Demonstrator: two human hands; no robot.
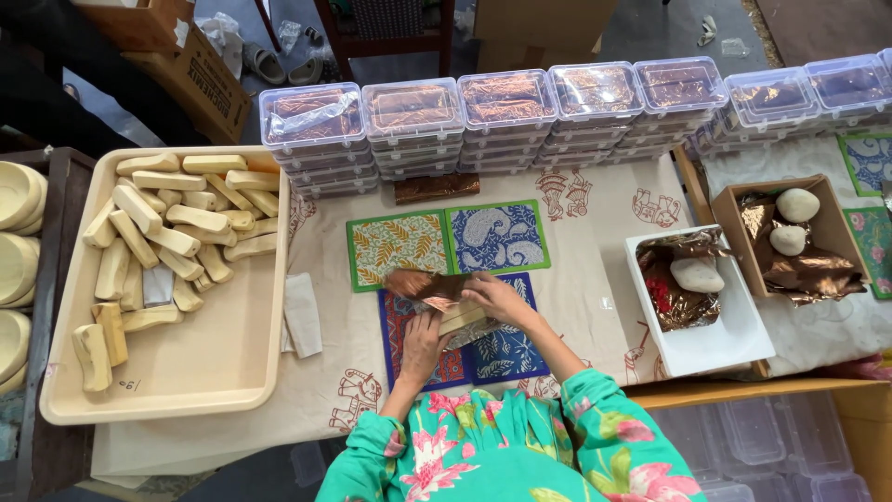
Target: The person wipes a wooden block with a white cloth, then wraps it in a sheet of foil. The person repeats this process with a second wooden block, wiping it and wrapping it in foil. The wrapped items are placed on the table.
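Fingers of the left hand point(423, 339) and right hand point(497, 297) pinch copper foil point(423, 284) around a wooden block point(461, 319), above patterned mats point(497, 237) on the tabletop point(595, 279); folding snugly likely prevents tears.

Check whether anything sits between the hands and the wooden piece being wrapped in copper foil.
Nothing visible does. The left hand and right hand are both already on the wooden piece and its copper foil, held just above the patterned mats. The tray of wooden pieces lies apart, to the left.
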